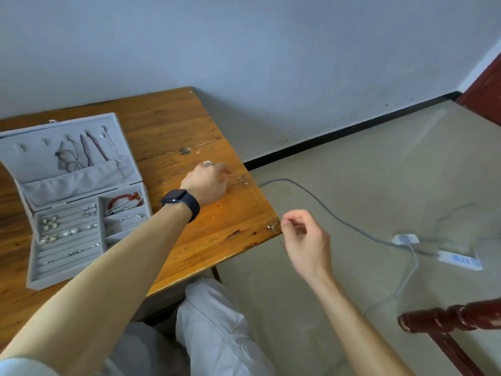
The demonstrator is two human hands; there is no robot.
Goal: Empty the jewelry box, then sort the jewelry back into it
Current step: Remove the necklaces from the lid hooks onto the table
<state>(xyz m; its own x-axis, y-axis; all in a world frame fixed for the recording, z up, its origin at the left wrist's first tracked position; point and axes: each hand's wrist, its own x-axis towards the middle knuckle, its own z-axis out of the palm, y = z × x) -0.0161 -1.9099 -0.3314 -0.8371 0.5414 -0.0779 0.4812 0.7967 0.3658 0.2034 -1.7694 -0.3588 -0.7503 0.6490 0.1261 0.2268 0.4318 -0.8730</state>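
Already open, the grey velvet jewelry box (pixel 78 202) sits toward the left edge of the wooden table (pixel 173 123), its lid (pixel 65 150) tilted back. Several necklaces (pixel 81 150) hang from hooks in the lid, their lower ends tucked into a fabric pocket. In the base, the ring-roll section on the left holds pearl earrings (pixel 50 222) and other small silver pieces in its slots, and the back right compartment holds a red beaded bracelet (pixel 125 201); a silver bangle (pixel 132 217) lies in the compartment in front of it. The left hand (pixel 208 183), with a dark smartwatch (pixel 181 203) on its wrist, reaches across to the table's right side, palm down; its fingers are curled together over the wood, and whether they pinch anything cannot be told. A silver ring (pixel 207 163) lies on the table just beyond the knuckles. A thin silver chain (pixel 257 202) runs along the right edge of the table, from beside the left hand to the front right corner, where a small pendant (pixel 272 226) rests. The right hand (pixel 306 240) hangs off that corner over the floor, thumb and forefinger pressed together near the pendant end of the chain, the other fingers loosely bent; contact with the chain is too fine to confirm. On the floor beyond lie a grey cable (pixel 325 210) and a white power strip (pixel 461 260).
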